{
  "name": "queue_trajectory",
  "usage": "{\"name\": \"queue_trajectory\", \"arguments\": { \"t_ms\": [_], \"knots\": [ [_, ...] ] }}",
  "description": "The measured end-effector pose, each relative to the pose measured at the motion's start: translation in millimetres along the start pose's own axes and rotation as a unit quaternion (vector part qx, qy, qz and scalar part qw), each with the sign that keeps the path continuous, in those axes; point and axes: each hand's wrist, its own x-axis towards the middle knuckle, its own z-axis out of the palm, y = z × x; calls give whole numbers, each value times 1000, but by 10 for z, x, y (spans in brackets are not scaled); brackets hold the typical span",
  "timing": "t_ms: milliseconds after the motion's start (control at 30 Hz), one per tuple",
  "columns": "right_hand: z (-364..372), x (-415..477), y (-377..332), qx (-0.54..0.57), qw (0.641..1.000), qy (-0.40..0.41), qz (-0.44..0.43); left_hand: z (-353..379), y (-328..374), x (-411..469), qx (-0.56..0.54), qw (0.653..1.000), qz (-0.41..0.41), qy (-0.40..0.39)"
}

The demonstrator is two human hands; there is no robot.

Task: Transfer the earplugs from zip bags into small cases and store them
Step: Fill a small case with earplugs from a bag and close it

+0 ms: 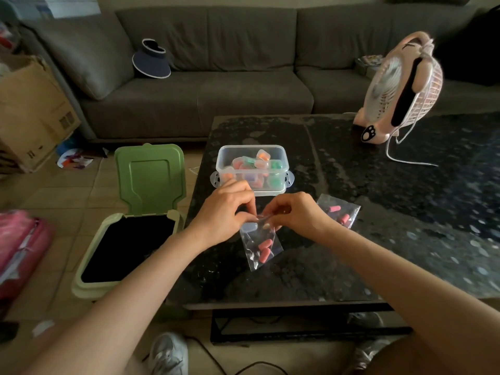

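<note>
Nearest us, both hands pinch the top seal of a small clear plastic zip bag (260,246) held just above the dark speckled stone table (351,239): left hand (226,209) on the left edge, right hand (293,213) on the right edge, fingertips closed on the strip. We judge we're pulling it open; the pink foam earplugs (264,249) are still inside at the bottom, so this bag isn't emptied. A small pale translucent case (249,226) sits under the left hand beside the bag's mouth; we can't tell if it's held or resting. Just right, a second clear zip bag (341,213) with pink earplugs lies on the table, untouched. Farther back, a clear rectangular plastic storage box (253,169), lid off, already holds many filled coloured cases, so most looks done, two bags left. Left on the floor, a green flip-lid bin (130,239) stands open. No readable writing anywhere.
</note>
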Motion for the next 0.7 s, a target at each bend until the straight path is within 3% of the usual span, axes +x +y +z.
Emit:
{"name": "queue_trajectory", "arguments": {
  "t_ms": [133, 267, 500, 700],
  "knots": [
    [-5, -9, 0, -32, 999, -1, -13, -10, -15, -19, -9, 999, 10, -29],
    [-19, 1, -1, -12, 1000, 6, -6, -39, -18, -41, -65, 994, -58, -63],
    [-50, -45, 51, 60, 985, -121, 109, -39, -64, -83, -151, 978, -138, -35],
    [-85, -127, 142, 103, 979, -133, 118, 29, -65, -85, -157, 962, -216, -60]
  ]
}}
